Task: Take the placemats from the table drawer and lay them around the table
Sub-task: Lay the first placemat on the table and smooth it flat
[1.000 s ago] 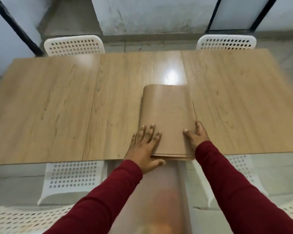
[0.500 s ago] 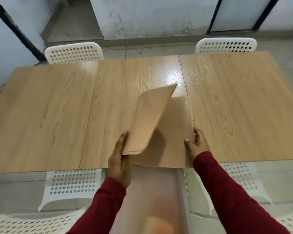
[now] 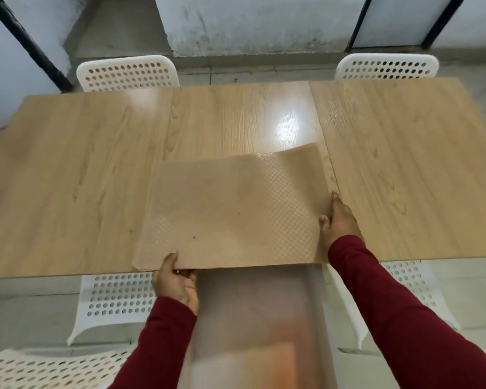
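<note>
A tan, textured placemat point(image 3: 230, 211) lies spread out at the near middle of the wooden table point(image 3: 82, 178), its far right part still raised in a wave. My left hand point(image 3: 176, 282) pinches its near left edge at the table's front. My right hand point(image 3: 338, 220) rests on the right edge of the mats, fingers against the stack beneath. Below the table's edge the open drawer point(image 3: 258, 318) sticks out toward me, blurred. How many mats lie under the top one is hidden.
Two white perforated chairs stand at the far side, one on the left point(image 3: 128, 73) and one on the right point(image 3: 387, 66). Two more white chairs sit on the near side, left point(image 3: 115, 296) and right point(image 3: 404, 284) of the drawer. Another chair's seat point(image 3: 40, 372) is at bottom left.
My left hand has unfolded the top flap to the left, so the folded mat now lies open across the table. My right hand has stayed at the right edge.
</note>
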